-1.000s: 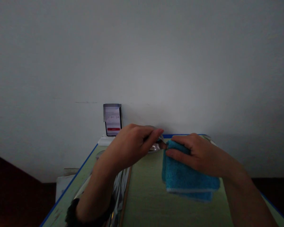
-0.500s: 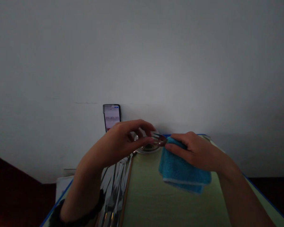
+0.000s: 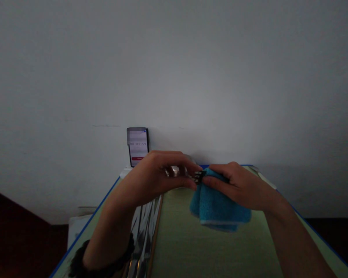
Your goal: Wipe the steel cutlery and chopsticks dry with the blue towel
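My right hand (image 3: 237, 185) is closed on a folded blue cloth (image 3: 220, 206), its thumb and fingers pinching the upper edge while the rest hangs down. At that edge, a shiny metal fork (image 3: 198, 177) shows between the two hands; only a short slotted part of it is visible. My left hand (image 3: 168, 170) curls in from the left, with thumb and fingertips closed about the fork. The cloth and my fingers hide the remainder of the fork.
Several metal knives or similar cutlery (image 3: 145, 231) lie lengthwise in a wood-edged tray at the table's left. A phone (image 3: 138, 146) showing a timer leans on the wall (image 3: 191, 77). Behind my left hand sits a partly hidden shiny dish (image 3: 176, 170). The table (image 3: 214, 255) has a blue edge.
My left hand has moved right, closer to the cloth, and its fingertips now close about the fork. Less of the fork shows. The cloth's hanging part has swung slightly left.
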`<state>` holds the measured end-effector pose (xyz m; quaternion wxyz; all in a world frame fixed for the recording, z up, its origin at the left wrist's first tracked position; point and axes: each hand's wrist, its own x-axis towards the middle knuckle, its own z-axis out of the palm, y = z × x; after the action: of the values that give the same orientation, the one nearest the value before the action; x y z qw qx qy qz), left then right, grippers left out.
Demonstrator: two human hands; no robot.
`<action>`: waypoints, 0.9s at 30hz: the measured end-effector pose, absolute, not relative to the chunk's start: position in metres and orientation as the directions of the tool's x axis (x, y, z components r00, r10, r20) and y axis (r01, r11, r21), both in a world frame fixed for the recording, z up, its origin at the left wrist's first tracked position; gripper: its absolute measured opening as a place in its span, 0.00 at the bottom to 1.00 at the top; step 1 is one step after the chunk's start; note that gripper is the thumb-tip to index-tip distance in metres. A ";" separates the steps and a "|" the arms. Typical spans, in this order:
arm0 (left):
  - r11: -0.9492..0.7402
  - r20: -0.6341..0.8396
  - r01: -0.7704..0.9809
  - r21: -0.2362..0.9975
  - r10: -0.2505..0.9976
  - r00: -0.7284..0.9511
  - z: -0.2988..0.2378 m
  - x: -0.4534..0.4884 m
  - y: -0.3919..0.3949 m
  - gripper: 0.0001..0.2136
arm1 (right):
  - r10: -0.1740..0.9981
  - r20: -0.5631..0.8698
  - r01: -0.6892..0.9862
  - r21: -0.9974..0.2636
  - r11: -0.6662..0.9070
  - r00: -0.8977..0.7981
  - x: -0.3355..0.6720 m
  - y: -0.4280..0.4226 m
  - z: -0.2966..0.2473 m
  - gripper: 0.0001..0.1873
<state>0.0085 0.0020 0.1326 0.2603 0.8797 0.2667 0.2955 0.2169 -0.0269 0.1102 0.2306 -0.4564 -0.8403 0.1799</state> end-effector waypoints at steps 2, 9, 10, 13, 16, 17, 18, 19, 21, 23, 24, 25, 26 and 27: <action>-0.716 0.367 0.327 0.617 0.629 0.685 0.132 0.009 0.001 0.09 | 0.853 0.244 0.696 -0.496 0.519 -0.462 0.216 -0.027 0.110 0.15; -0.668 0.293 0.403 0.626 0.680 0.672 0.133 0.008 0.000 0.09 | 0.870 0.306 0.767 -0.417 0.487 -0.387 0.210 -0.030 0.108 0.16; -0.667 0.294 0.413 0.620 0.686 0.665 0.133 0.009 0.000 0.09 | 0.872 0.302 0.775 -0.407 0.484 -0.386 0.208 -0.030 0.108 0.16; -0.685 0.346 0.454 0.570 0.701 0.623 0.133 0.010 0.002 0.07 | 0.882 0.272 0.783 -0.410 0.469 -0.386 0.206 -0.031 0.108 0.16; -0.690 0.393 0.511 0.512 0.718 0.575 0.132 0.010 0.004 0.06 | 0.885 0.223 0.766 -0.443 0.465 -0.409 0.206 -0.031 0.108 0.14; -0.684 0.400 0.530 0.502 0.727 0.559 0.132 0.010 0.005 0.06 | 0.883 0.209 0.759 -0.453 0.468 -0.420 0.207 -0.031 0.107 0.14; -0.674 0.400 0.544 0.500 0.737 0.545 0.132 0.009 0.005 0.06 | 0.881 0.202 0.755 -0.457 0.471 -0.428 0.207 -0.031 0.107 0.13; -0.662 0.390 0.551 0.508 0.747 0.538 0.131 0.008 0.004 0.06 | 0.880 0.202 0.755 -0.454 0.472 -0.429 0.208 -0.031 0.107 0.13; -0.641 0.341 0.533 0.551 0.757 0.558 0.131 0.007 0.003 0.07 | 0.880 0.216 0.764 -0.437 0.475 -0.424 0.209 -0.031 0.107 0.12; -0.624 0.283 0.498 0.602 0.750 0.597 0.131 0.007 0.002 0.07 | 0.875 0.229 0.769 -0.417 0.484 -0.427 0.210 -0.031 0.107 0.11; -0.616 0.262 0.482 0.623 0.746 0.613 0.131 0.008 0.002 0.07 | 0.871 0.237 0.770 -0.408 0.491 -0.430 0.210 -0.031 0.107 0.11; -0.607 0.247 0.469 0.642 0.742 0.623 0.131 0.008 0.001 0.07 | 0.867 0.242 0.769 -0.400 0.498 -0.435 0.210 -0.031 0.107 0.11; -0.598 0.238 0.456 0.659 0.741 0.628 0.131 0.009 0.001 0.07 | 0.864 0.245 0.769 -0.394 0.504 -0.440 0.210 -0.031 0.108 0.11; -0.589 0.230 0.444 0.676 0.740 0.632 0.131 0.009 0.001 0.07 | 0.861 0.248 0.768 -0.389 0.509 -0.445 0.210 -0.031 0.108 0.11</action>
<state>0.0094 0.0014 0.1307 0.2928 0.8545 0.3464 0.2530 0.2102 -0.0310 0.1083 0.2106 -0.4831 -0.8427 0.1102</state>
